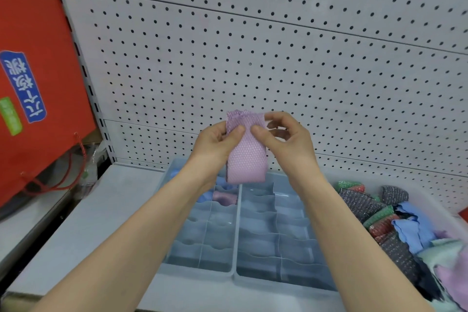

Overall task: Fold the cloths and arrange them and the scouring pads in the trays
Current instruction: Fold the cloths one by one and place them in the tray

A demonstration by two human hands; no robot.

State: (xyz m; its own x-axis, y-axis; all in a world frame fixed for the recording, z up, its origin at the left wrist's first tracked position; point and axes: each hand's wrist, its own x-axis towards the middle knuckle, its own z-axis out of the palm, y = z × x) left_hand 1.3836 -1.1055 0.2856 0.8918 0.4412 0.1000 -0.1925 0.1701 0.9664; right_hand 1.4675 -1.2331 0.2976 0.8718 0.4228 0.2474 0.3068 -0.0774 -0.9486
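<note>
A folded pink cloth (248, 154) with a dotted weave hangs upright in the air above the trays. My left hand (217, 142) pinches its left edge with thumb on the front. My right hand (283, 137) pinches its upper right edge. Below stand two grey-blue divided trays, the left tray (200, 253) and the right tray (278, 258), side by side. A folded pink cloth (224, 196) and blue cloths (205, 196) lie in far compartments of the left tray. A white bin (430, 204) at the right holds a heap of scouring pads (364, 205) and loose cloths (410, 230).
A white pegboard wall (278, 45) rises right behind the trays. A red bag (38, 83) with a cord handle leans at the left, beyond the shelf's edge. The grey shelf surface (101, 223) lies left of the trays.
</note>
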